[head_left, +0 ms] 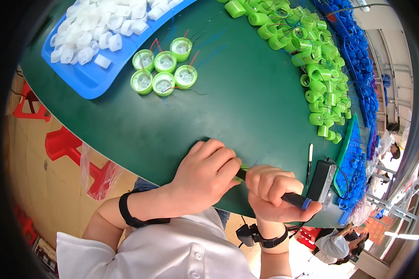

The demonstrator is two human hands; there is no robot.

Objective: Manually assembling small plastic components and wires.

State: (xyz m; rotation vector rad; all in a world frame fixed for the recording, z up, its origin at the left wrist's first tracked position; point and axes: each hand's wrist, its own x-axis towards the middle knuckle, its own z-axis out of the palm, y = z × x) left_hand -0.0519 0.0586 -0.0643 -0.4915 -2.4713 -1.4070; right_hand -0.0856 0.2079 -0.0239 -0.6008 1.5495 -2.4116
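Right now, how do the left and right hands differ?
The right hand clasps a black tool; what the left hand covers is mostly hidden. The right thumb sticks out beside the tool's blue end; the left hand curls inward, its back up. Both wrists wear black bands.

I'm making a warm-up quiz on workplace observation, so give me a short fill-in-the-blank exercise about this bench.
1. The blue tray holds a heap of small plastic pieces coloured ____.
2. Beside that tray, a small cluster is made up of ____ green cups with pale inserts.
3. The right hand grips a dark handle whose end is coloured ____.
4. The tabletop is a dark shade of ____.

Missing words: white; six; blue; green.
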